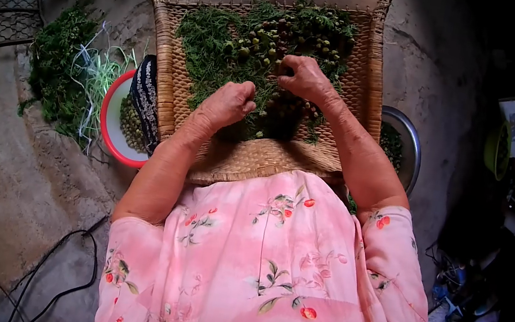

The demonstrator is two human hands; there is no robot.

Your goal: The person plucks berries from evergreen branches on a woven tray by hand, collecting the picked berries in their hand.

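Observation:
A woven basket tray (371, 78) lies in front of me, bearing feathery green sprigs (206, 37) and a heap of small round green and brown cones (268, 46). Over the sprigs at the left centre is my left hand (229, 103), its fingers curled closed; what they hold, if anything, is too small to tell. My right hand (304, 78) is a little higher and to the right, beside the cones, with thumb and fingers pinched together. Whatever is in that pinch is hidden too.
At the tray's left stands a red-rimmed bowl (106, 118) of small green cones, partly under a dark patterned cloth (145, 101). A metal bowl (414, 144) is at its right. Greenery (60, 58), pale plastic strings (100, 77) and a black cable (95, 257) lie on the floor.

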